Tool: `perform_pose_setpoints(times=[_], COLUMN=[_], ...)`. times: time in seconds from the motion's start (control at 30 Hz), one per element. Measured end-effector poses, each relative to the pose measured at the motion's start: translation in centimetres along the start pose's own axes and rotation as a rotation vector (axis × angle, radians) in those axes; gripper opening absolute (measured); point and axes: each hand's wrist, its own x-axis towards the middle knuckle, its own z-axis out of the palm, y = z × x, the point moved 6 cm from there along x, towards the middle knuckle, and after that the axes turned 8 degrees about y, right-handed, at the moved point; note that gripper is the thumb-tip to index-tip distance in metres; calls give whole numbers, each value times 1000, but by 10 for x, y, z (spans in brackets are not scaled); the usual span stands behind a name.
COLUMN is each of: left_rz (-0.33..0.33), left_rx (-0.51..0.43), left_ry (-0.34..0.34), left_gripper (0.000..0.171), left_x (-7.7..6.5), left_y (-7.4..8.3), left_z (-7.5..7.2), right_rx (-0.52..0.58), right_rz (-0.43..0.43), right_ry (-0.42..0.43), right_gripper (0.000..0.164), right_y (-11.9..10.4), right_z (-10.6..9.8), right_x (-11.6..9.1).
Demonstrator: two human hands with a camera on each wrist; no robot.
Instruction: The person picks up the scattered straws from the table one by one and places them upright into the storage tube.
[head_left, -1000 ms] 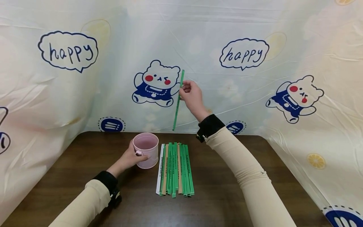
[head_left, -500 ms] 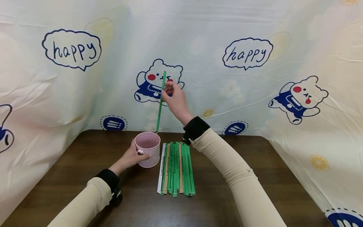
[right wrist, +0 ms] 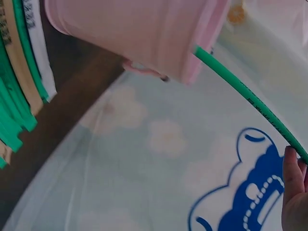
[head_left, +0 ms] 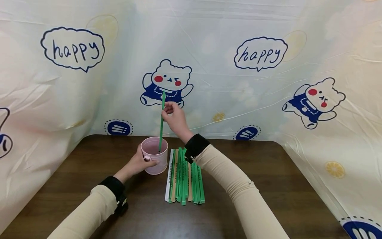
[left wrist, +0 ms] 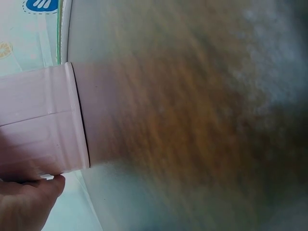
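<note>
Right hand: the right hand (head_left: 174, 117) pinched one green wrapped straw (head_left: 161, 124) near its upper end, fingers curled round it, holding it close to upright above the pink cup (head_left: 154, 156).
Straw in hand: its lower tip was inside the cup's mouth; the right wrist view showed the straw (right wrist: 240, 89) crossing the pink rim (right wrist: 202, 48) and going in. Whether the tip touched the bottom could not be seen.
Left hand: the left hand (head_left: 138, 163) gripped the cup's side, thumb near the small handle, steadying it on the tabletop (head_left: 268, 186). In the left wrist view the cup's wall (left wrist: 38, 120) filled the left edge with a fingertip at the bottom corner; the rest was blurred.
Done, as judged: one straw was partly entered into the cup but not let go; no other straw showed inside.
Left, as judged: a row of wrapped straws (head_left: 185, 176), mostly green with a few tan and one white, lay side by side on the tabletop just right of the cup, untouched.
Backdrop: a printed sheet (head_left: 268, 83) with bears and "happy" bubbles hung behind the tabletop.
</note>
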Motion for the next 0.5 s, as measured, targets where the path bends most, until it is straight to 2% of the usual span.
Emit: perform_pose_setpoints(times=[0.27, 0.5], left_rz=[-13, -5], left_rx=[23, 13], left_ry=[-6, -9], left_gripper=[105, 107], left_x=[-2, -2], left_y=[-1, 2], left_z=[-1, -1], right_rx=[-42, -70], right_rz=[20, 32], right_ry=[-56, -59], right_gripper=[31, 32], right_y=[24, 40], right_z=[15, 19], right_x=[-21, -29])
